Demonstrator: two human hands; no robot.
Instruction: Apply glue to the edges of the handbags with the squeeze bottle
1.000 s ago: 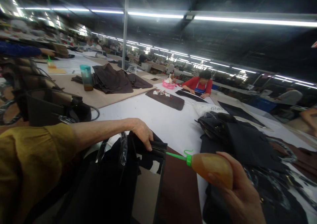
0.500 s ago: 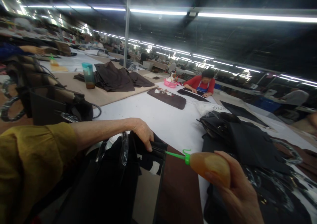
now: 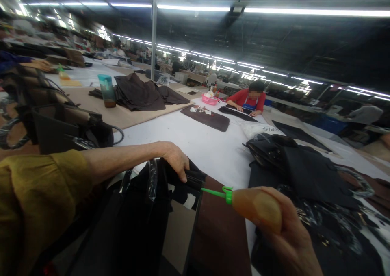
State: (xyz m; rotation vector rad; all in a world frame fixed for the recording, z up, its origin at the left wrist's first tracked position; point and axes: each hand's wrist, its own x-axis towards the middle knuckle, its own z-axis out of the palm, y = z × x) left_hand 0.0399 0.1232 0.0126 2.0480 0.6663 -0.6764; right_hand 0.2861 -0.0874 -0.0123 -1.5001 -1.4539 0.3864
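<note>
My right hand (image 3: 289, 231) is wrapped round a squeeze bottle (image 3: 257, 207) of amber liquid, probably glue, with a green cap and a long thin green nozzle. The nozzle's tip is at the edge of a black handbag (image 3: 140, 227), just below its top corner. My left hand (image 3: 176, 158) grips the bag's folded black top edge between thumb and fingers. Handles wrapped in clear plastic (image 3: 152, 180) rise from the bag. Along its near side lies a beige panel (image 3: 179, 231) with a small white patch. Brown material (image 3: 222, 223) lies beneath the nozzle.
Black bags (image 3: 304, 170) are piled at right, and more bags (image 3: 70, 125) stand at left. A teal-lidded bottle (image 3: 106, 91) and stacked dark pieces (image 3: 140, 93) lie on beige board. Across the white table (image 3: 152, 129), a person in red (image 3: 248, 99) handles black material beside a pink basket (image 3: 209, 100).
The nozzle tip has shifted slightly down along the bag's edge, as my right hand moved a little left. My left hand keeps its grip. The view has tilted slightly.
</note>
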